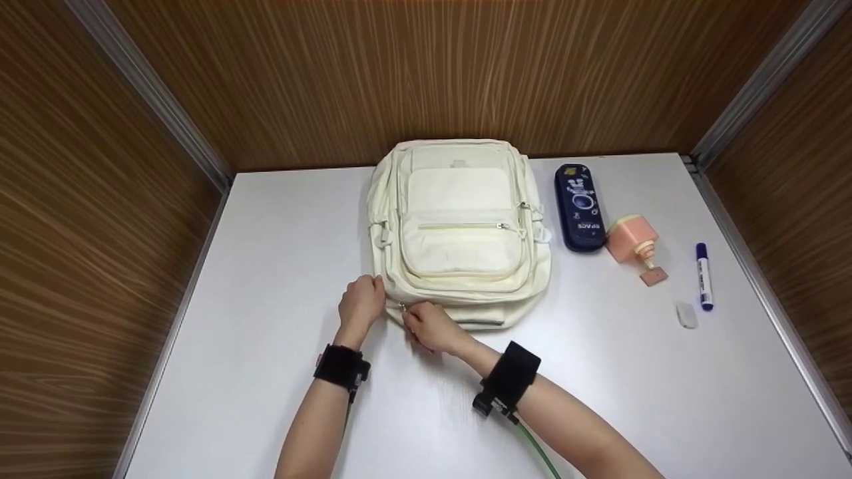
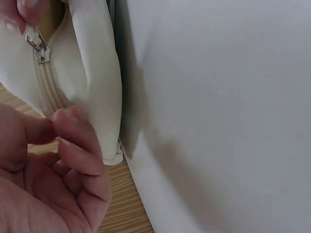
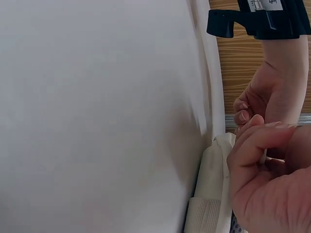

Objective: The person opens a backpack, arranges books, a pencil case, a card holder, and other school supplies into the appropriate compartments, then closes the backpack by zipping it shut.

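A cream backpack (image 1: 460, 226) lies flat on the white table (image 1: 279, 266), front pockets facing up. My left hand (image 1: 361, 299) grips the pack's near left corner, its fingers (image 2: 73, 131) curled against the fabric (image 2: 92, 73) beside the zip. Just to its right, my right hand (image 1: 426, 324) pinches the metal zipper pull (image 2: 38, 46) at the near edge. In the right wrist view the right hand's fingers (image 3: 257, 150) are curled at the pack's edge (image 3: 214, 194), with my left hand (image 3: 262, 102) just behind them.
Right of the pack lie a navy pencil case (image 1: 578, 207), a pink dispenser-like object (image 1: 632, 243), a blue marker (image 1: 703, 275) and a small white eraser (image 1: 686, 315). Wood-panelled walls (image 1: 100, 233) close in the table on three sides.
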Motion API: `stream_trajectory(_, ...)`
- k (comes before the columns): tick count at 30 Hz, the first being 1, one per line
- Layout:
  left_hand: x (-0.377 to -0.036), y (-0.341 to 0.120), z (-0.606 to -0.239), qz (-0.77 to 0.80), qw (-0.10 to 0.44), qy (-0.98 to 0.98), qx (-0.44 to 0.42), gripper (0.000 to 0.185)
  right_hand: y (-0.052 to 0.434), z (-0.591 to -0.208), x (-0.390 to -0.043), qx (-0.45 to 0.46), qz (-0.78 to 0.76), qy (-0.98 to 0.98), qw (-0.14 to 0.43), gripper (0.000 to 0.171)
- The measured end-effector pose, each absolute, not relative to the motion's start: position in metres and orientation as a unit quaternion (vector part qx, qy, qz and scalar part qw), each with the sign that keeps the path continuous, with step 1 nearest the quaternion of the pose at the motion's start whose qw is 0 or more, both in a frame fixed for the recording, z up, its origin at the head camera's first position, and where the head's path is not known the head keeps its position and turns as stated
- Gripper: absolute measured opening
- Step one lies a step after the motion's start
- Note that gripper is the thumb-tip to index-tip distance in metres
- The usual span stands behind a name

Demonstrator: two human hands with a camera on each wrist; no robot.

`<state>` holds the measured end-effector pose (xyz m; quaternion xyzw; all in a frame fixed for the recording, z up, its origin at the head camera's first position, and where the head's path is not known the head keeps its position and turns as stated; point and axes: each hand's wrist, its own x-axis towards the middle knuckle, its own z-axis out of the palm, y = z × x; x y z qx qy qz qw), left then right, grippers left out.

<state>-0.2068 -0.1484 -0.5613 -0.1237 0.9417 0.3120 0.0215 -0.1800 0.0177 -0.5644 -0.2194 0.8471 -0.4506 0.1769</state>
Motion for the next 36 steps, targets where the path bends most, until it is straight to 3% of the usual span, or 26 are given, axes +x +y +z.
stream_trajectory(8, -0.211, -0.145, -0.558, 0.321, -0.018, 0.937, -0.139, 0.036, 0.030, -0.554, -0.183, -0.242, -0.372, 0.885, 0.139, 0.034)
stream_trajectory(20, -0.213, -0.144, -0.555, 0.332, -0.044, 0.931, -0.146, 0.038, 0.075, -0.544, -0.186, -0.225, -0.464, 0.825, 0.231, 0.033)
stream_trajectory(36, -0.214, -0.147, -0.553, 0.330, -0.052, 0.932, -0.144, 0.039, 0.147, -0.535, -0.195, -0.257, -0.463, 0.796, 0.295, 0.034)
